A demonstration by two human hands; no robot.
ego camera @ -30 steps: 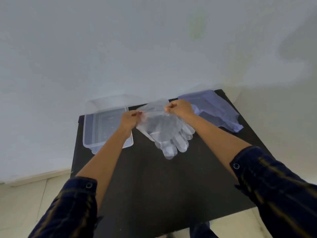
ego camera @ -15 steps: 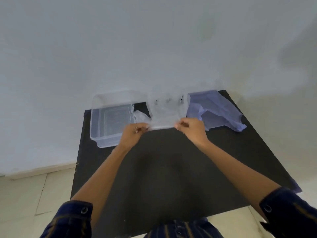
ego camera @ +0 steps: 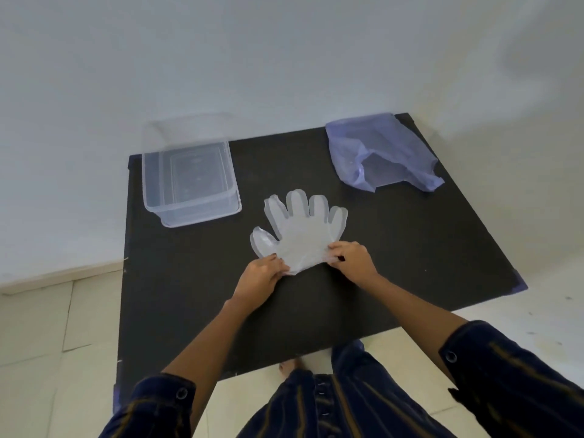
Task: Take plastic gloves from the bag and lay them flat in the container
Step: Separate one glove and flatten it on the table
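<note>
plastic glove [ego camera: 300, 235] spread flat on worktop [ego camera: 410, 263] | cuff pinched by left hand [ego camera: 260, 276] and right hand [ego camera: 350, 259] | container [ego camera: 189, 181] apart

The glove [ego camera: 300, 235] is clear and frosty, the container [ego camera: 189, 181] clear, the bag [ego camera: 382, 153] pale lilac, the table [ego camera: 410, 263] black, the sleeves [ego camera: 512, 384] navy with brownish stripes, the floor [ego camera: 38, 343] cream.

A black tabletop [ego camera: 410, 248] stands against a pale wall [ego camera: 284, 58], cream floor tiles [ego camera: 47, 327] visible beneath.
</note>
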